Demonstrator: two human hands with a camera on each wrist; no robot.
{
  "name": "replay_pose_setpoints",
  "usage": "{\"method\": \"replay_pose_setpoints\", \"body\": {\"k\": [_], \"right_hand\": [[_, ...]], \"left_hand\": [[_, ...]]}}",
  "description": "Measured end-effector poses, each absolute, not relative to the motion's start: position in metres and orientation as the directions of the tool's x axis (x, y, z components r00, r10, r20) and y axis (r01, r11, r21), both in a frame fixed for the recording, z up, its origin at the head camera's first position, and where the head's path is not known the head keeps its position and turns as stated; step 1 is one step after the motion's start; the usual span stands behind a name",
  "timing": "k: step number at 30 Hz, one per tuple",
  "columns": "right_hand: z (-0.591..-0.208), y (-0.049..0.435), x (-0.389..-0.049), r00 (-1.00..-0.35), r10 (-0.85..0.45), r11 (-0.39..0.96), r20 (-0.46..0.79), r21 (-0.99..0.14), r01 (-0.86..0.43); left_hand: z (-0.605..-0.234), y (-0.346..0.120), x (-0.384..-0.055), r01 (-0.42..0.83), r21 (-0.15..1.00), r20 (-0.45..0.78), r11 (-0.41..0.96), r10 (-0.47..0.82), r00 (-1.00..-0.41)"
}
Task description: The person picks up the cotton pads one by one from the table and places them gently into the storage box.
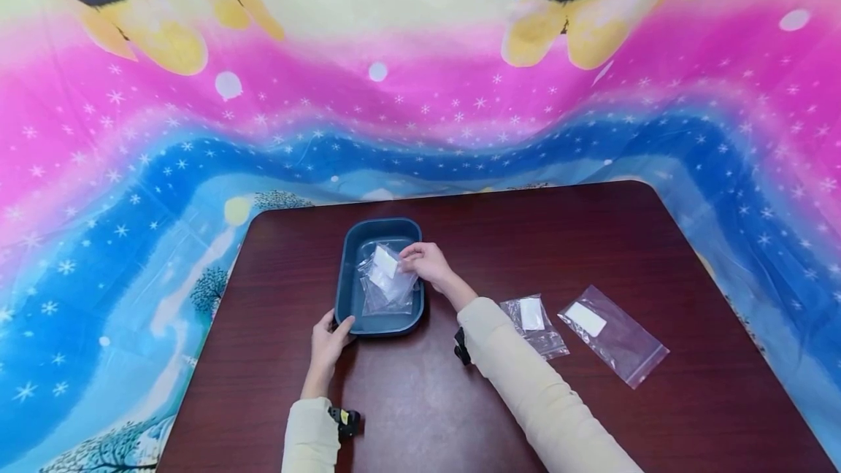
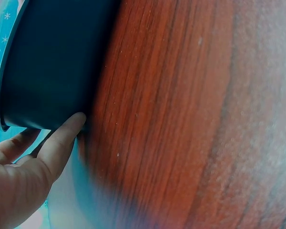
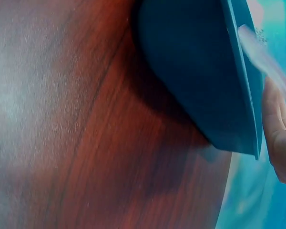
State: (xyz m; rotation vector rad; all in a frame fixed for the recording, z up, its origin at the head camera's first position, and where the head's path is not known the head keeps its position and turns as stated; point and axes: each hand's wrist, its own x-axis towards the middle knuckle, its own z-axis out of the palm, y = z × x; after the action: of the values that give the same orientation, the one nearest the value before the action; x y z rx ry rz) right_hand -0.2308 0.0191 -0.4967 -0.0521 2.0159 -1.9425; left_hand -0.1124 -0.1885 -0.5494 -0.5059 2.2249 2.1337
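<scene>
A dark teal rectangular tray point(image 1: 381, 325) with rounded corners sits left of the middle of the table. My left hand point(image 1: 328, 345) holds its near-left corner, thumb on the rim and fingers against the outer wall; in the left wrist view a fingertip point(image 2: 78, 119) touches low on that wall point(image 2: 47, 71). Over the tray's right side, my right hand point(image 1: 425, 263) pinches a clear zip bag with a white label point(image 1: 385, 260). Beneath it, other clear plastic point(image 1: 374, 306) lies in the tray, overlapping so the bags are hard to separate. The right wrist view shows the bag point(image 3: 262, 57) above the rim.
Right of the tray, two more clear bags with white labels lie on the brown table point(image 1: 420, 400): a crumpled one point(image 1: 542, 331), partly behind the right sleeve, and a flat one point(image 1: 624, 341). A patterned cloth point(image 1: 420, 122) hangs behind the table and along its sides.
</scene>
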Motion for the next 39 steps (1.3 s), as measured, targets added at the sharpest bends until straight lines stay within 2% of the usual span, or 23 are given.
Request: {"method": "replay_pose_setpoints", "body": {"k": [7, 10, 14, 18, 21, 27, 33, 39], "right_hand": [[-0.503, 0.008, -0.23, -0.943, -0.262, 0.203, -0.204, -0.967, 0.153], [-0.501, 0.008, -0.227, -0.942, -0.279, 0.303, -0.186, -0.948, 0.097], [-0.498, 0.01, -0.224, -0.946, -0.306, 0.499, -0.102, -0.864, -0.068], [-0.492, 0.012, -0.222, -0.948, -0.318, 0.61, -0.02, -0.769, -0.189], [-0.489, 0.015, -0.22, -0.95, -0.314, 0.611, 0.004, -0.765, -0.205], [-0.485, 0.027, -0.217, -0.945, -0.326, 0.493, 0.023, -0.849, -0.191], [-0.481, 0.041, -0.212, -0.959, -0.283, 0.359, -0.033, -0.93, -0.074], [-0.477, 0.06, -0.206, -0.95, -0.298, 0.238, -0.094, -0.971, 0.021]], "left_hand": [[-0.55, -0.189, -0.112, -0.237, 0.971, -0.229, 0.02, -0.205, -0.952], [-0.551, -0.189, -0.113, -0.239, 0.971, -0.231, 0.013, -0.21, -0.95], [-0.552, -0.189, -0.114, -0.235, 0.972, -0.228, 0.008, -0.216, -0.95], [-0.553, -0.189, -0.115, -0.235, 0.972, -0.227, 0.014, -0.215, -0.95], [-0.553, -0.188, -0.115, -0.235, 0.972, -0.227, 0.013, -0.211, -0.951], [-0.552, -0.189, -0.114, -0.237, 0.972, -0.23, 0.009, -0.211, -0.95], [-0.556, -0.19, -0.114, -0.221, 0.975, -0.209, 0.029, -0.218, -0.953], [-0.552, -0.188, -0.113, -0.241, 0.97, -0.227, 0.037, -0.22, -0.949]]}}
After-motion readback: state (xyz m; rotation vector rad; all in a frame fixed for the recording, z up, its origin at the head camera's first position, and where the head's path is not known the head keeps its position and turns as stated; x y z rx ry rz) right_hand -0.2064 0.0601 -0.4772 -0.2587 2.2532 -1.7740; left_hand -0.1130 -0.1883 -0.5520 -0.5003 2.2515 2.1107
